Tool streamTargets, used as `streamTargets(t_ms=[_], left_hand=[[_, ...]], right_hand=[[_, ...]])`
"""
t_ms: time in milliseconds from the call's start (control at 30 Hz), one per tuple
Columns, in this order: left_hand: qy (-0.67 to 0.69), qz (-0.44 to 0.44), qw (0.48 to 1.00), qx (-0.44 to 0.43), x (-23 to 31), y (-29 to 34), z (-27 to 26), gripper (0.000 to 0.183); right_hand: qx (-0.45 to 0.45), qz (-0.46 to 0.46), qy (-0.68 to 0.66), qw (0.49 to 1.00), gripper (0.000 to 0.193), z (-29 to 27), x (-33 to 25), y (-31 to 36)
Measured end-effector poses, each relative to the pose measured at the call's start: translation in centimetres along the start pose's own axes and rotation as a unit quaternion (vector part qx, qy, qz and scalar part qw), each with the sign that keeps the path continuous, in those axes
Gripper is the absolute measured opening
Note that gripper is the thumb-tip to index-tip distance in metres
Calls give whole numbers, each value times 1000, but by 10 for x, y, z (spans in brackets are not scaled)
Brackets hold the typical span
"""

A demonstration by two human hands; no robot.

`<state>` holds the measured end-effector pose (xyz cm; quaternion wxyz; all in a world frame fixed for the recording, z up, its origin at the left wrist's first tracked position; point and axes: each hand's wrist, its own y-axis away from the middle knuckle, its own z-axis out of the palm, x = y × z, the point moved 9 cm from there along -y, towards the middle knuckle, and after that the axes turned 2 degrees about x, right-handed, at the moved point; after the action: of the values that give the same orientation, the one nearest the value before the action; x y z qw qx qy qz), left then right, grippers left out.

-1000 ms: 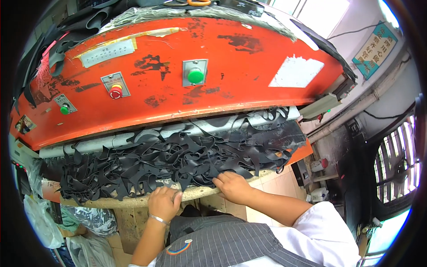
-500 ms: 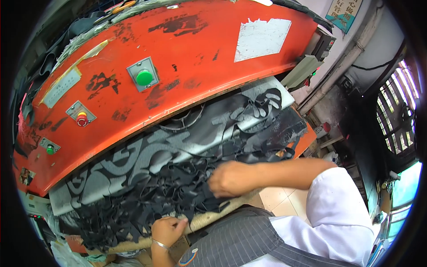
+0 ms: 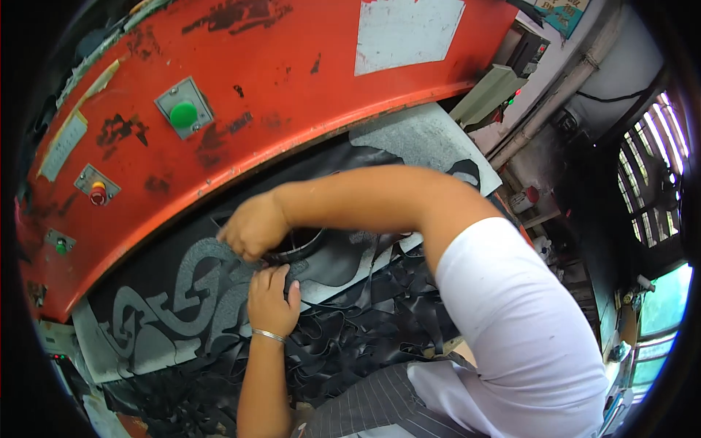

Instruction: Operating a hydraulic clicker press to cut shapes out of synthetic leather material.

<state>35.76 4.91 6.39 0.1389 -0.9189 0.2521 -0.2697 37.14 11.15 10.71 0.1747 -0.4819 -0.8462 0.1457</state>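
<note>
1. The right hand (image 3: 254,226) reaches across from the right, its forearm stretched over the work; its fingers are curled tight on the rim of a dark metal ring (image 3: 296,244), which lies on the black sheet (image 3: 343,259) under the front edge of the machine.
2. The left hand (image 3: 272,299) comes up from the lower edge, just below the right hand and almost touching it; it lies flat, fingers together, pressing on the sheet beside the ring and gripping nothing; a thin silver bracelet (image 3: 269,335) sits on its wrist.
3. The black sheet is spread over a grey board (image 3: 420,139), with curved shapes cut out of it so the grey shows through in looping patterns at the left.
4. A tangle of black scraps (image 3: 365,328) is heaped along the near edge of the board, between the sheet and the person's body.
5. The orange machine (image 3: 292,95) arches over the board, its paint chipped; it carries a green button (image 3: 183,114) on a grey plate, a small red button (image 3: 97,194) further left, and a white label (image 3: 409,33) near the top.
6. The person wears a white sleeve (image 3: 518,336) and a grey striped apron (image 3: 365,412).
</note>
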Motion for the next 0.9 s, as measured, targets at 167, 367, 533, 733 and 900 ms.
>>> streamTargets(t_ms=[167, 367, 533, 733, 900], left_hand=[[16, 1, 1000, 23, -1, 4, -8, 33], [82, -101, 990, 59, -37, -17, -9, 36], [51, -130, 989, 57, -66, -39, -4, 44], [15, -103, 994, 41, -69, -58, 15, 25], [1, -116, 992, 50, -68, -62, 18, 18]], right_hand=[[-25, 184, 242, 952, 11, -155, 6, 26], [-69, 714, 131, 685, 22, -141, -12, 219], [9, 792, 67, 607, 23, -88, -39, 263], [63, 822, 109, 555, 23, -72, -52, 288], [138, 764, -37, 629, 60, -92, -94, 284]])
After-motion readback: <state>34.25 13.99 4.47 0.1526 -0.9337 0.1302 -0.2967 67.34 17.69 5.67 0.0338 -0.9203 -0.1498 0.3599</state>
